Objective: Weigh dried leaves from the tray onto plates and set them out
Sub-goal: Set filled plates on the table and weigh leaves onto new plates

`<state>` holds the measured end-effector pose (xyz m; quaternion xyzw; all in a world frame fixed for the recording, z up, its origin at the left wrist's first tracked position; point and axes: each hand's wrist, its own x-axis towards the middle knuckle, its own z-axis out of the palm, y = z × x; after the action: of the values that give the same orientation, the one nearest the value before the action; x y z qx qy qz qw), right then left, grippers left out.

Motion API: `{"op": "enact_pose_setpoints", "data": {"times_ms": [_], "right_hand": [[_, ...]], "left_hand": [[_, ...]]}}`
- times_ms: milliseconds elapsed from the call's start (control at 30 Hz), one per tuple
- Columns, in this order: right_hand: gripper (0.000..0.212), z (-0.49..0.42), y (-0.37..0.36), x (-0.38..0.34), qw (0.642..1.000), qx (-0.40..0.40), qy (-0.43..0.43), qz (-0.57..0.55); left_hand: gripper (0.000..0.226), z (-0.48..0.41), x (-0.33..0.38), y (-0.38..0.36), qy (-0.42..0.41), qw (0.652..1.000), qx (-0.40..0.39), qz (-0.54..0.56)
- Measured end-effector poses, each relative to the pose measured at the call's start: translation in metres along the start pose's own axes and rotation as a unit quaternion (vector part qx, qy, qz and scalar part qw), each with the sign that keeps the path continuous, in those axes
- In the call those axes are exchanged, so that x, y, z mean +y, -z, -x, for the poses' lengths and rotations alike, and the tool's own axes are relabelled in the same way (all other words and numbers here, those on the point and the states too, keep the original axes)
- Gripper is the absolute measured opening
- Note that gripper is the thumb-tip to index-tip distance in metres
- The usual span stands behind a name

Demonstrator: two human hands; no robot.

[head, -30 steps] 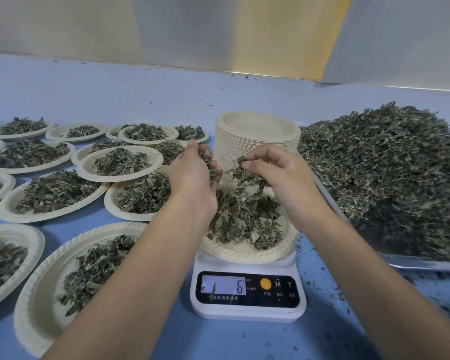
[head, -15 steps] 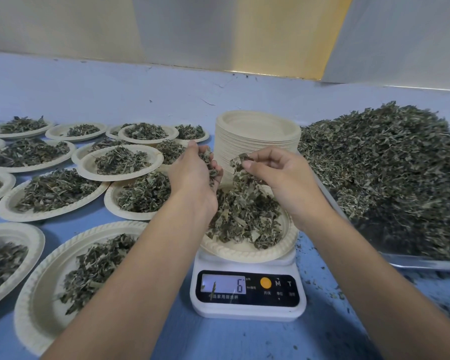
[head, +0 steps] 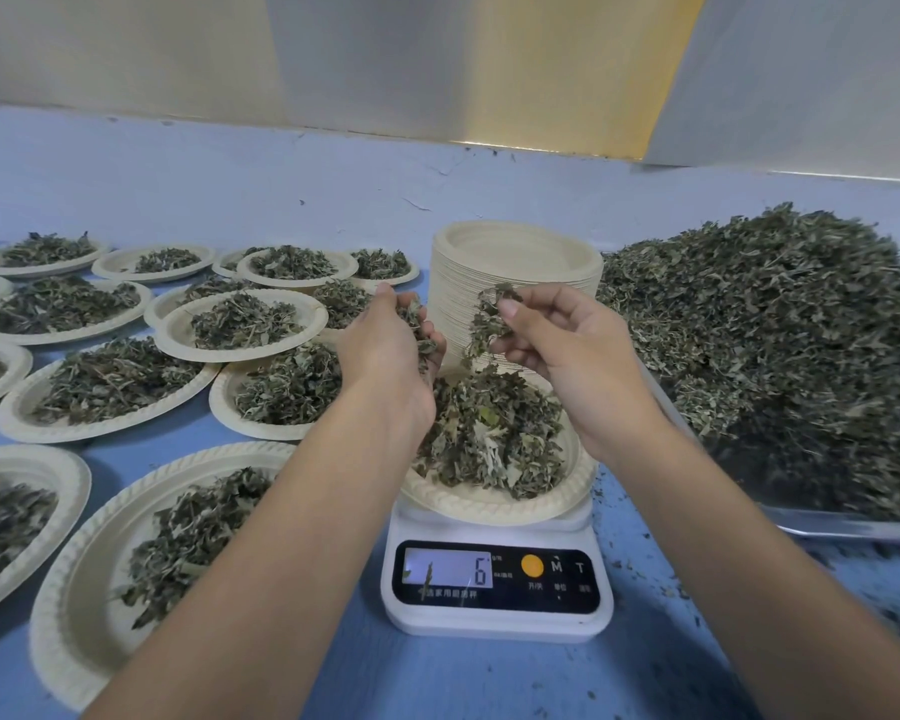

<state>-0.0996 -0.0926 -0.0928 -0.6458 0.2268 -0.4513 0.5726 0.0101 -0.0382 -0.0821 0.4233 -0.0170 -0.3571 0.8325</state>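
A cream paper plate (head: 494,504) heaped with dried leaves (head: 494,439) sits on a white digital scale (head: 497,589) whose display reads 6. My left hand (head: 385,350) hovers over the plate's left side, its curled fingers holding a small handful of leaves. My right hand (head: 562,340) is above the plate's right side and pinches a clump of dried leaves (head: 486,319) between thumb and fingers. The big heap of dried leaves (head: 780,345) lies on a metal tray (head: 848,527) to the right.
A tall stack of empty paper plates (head: 515,262) stands just behind the scale. Several filled plates (head: 110,387) cover the blue table (head: 463,678) to the left, one large one (head: 141,553) close to my left forearm. Leaf crumbs lie scattered by the tray.
My right hand has risen slightly with its pinch of leaves, up in front of the plate stack. My left hand and the scale reading have stayed much the same.
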Motion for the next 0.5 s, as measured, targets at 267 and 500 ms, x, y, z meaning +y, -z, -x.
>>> {"op": "enact_pose_setpoints", "data": {"times_ms": [267, 500], "right_hand": [[0.008, -0.0011, 0.0008, 0.0007, 1.0, 0.027, 0.009, 0.006], [0.009, -0.0008, 0.0022, -0.0012, 0.998, 0.049, 0.028, 0.006]], "left_hand": [[0.03, 0.0006, 0.0005, 0.0004, 0.008, 1.0, -0.002, 0.003], [0.03, 0.001, 0.0004, 0.0008, 0.01, 1.0, -0.001, 0.004]]}}
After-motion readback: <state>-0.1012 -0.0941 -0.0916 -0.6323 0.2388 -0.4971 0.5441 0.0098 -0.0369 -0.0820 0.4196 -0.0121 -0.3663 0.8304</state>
